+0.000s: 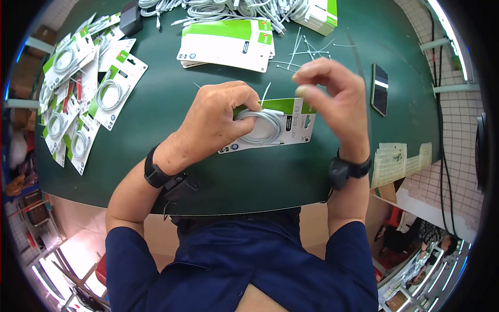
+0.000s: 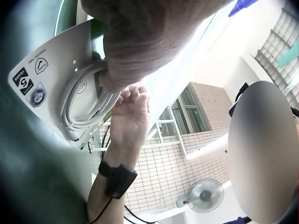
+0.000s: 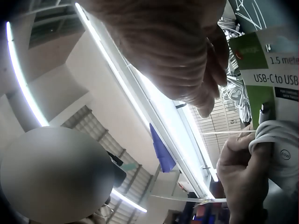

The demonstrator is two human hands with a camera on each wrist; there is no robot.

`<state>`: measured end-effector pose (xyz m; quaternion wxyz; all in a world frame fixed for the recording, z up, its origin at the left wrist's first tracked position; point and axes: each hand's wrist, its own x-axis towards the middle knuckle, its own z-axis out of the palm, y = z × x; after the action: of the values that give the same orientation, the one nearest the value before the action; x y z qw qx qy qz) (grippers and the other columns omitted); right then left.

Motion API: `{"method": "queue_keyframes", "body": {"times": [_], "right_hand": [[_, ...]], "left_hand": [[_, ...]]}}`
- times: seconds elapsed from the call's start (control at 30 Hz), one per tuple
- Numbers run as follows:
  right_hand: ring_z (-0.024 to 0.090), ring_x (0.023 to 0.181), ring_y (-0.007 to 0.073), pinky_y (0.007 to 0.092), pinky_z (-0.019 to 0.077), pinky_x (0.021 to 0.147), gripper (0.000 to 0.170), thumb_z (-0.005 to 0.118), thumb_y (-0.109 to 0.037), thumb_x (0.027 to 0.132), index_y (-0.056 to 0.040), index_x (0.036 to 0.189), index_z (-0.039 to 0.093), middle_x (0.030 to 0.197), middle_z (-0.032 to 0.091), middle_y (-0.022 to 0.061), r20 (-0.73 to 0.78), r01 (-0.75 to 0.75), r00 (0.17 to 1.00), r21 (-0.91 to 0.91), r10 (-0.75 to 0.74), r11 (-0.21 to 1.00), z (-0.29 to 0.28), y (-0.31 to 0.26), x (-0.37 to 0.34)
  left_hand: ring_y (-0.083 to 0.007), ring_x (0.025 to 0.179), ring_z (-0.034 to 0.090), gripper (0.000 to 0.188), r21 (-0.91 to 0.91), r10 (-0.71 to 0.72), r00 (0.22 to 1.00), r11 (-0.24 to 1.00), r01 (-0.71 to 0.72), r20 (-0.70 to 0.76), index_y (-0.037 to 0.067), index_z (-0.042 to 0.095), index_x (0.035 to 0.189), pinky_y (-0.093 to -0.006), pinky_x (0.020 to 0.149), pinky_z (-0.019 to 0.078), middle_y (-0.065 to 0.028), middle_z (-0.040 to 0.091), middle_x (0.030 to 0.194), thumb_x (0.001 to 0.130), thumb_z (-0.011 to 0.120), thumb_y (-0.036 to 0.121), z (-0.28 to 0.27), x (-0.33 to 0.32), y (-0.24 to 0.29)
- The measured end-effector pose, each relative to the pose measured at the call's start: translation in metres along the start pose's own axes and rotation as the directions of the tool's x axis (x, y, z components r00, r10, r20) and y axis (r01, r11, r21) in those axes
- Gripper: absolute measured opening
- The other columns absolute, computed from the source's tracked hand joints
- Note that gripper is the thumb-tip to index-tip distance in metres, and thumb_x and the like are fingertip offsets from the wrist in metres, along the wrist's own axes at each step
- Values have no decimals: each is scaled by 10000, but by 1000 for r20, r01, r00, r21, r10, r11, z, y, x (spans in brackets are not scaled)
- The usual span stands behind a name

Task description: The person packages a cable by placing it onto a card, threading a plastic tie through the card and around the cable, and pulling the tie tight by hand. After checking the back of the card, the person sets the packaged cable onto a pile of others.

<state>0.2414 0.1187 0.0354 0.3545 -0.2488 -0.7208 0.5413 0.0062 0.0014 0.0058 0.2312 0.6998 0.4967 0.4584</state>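
A white coiled USB-C cable [image 1: 276,126] lies against a green and white printed card [image 1: 303,125] just in front of me. My left hand [image 1: 214,118] pinches the coil at its left side between thumb and index finger. From beside those fingertips a thin white cable tie [image 1: 266,91] sticks up, and the right wrist view shows the tie [image 3: 229,133] running out sideways from the coil. My right hand [image 1: 340,99] is raised past the card's right end, apart from it. Its fingers are loosely bent, with a gap between thumb and index finger and nothing seen in it.
Packaged cables on cards [image 1: 108,96] are heaped at the left, with red-handled pliers [image 1: 78,89] among them. A stack of cards [image 1: 221,49], many loose cables [image 1: 218,10] and a white box [image 1: 318,18] lie at the back. Loose cable ties [image 1: 306,52] and a phone [image 1: 380,91] lie to the right.
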Motion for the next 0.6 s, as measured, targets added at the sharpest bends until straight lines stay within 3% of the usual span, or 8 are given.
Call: {"method": "queue_keyframes", "body": {"times": [0.03, 0.1, 0.23, 0.6], "right_hand": [[719, 960, 177, 305, 579, 832, 188, 779, -34, 907, 3, 1084, 732, 1055, 768, 87, 46, 92, 995, -183, -85, 979, 11, -7, -1], [726, 946, 231, 331, 584, 830, 198, 799, -27, 871, 0, 1058, 742, 1060, 767, 107, 171, 281, 959, -504, -224, 817, 30, -15, -1], [722, 940, 287, 361, 587, 824, 218, 826, -56, 838, -11, 1038, 752, 1035, 753, 124, 208, 275, 960, -568, -188, 776, 44, -3, -4], [719, 969, 289, 379, 599, 832, 335, 859, -32, 780, -28, 1097, 750, 1075, 738, 115, 276, 293, 946, -512, -168, 808, 45, 0, -3]], "left_hand": [[-312, 772, 731, 175, -12, -13, 1000, 1000, 13, -4, -20, 696, 922, -370, 692, 586, -144, 736, 898, 754, 740, -36, 1, 0, -2], [-319, 767, 727, 169, -36, -38, 999, 999, 38, -2, -18, 701, 915, -370, 703, 579, -145, 735, 886, 752, 742, -29, 2, 0, -5], [-315, 757, 725, 157, -64, -126, 992, 990, 126, 9, -19, 704, 911, -368, 698, 572, -153, 733, 864, 760, 746, -8, 1, -1, -5], [-286, 692, 699, 136, -60, -223, 974, 973, 225, 32, -18, 714, 887, -369, 659, 542, -160, 731, 811, 755, 733, 10, -1, -2, -5]]}}
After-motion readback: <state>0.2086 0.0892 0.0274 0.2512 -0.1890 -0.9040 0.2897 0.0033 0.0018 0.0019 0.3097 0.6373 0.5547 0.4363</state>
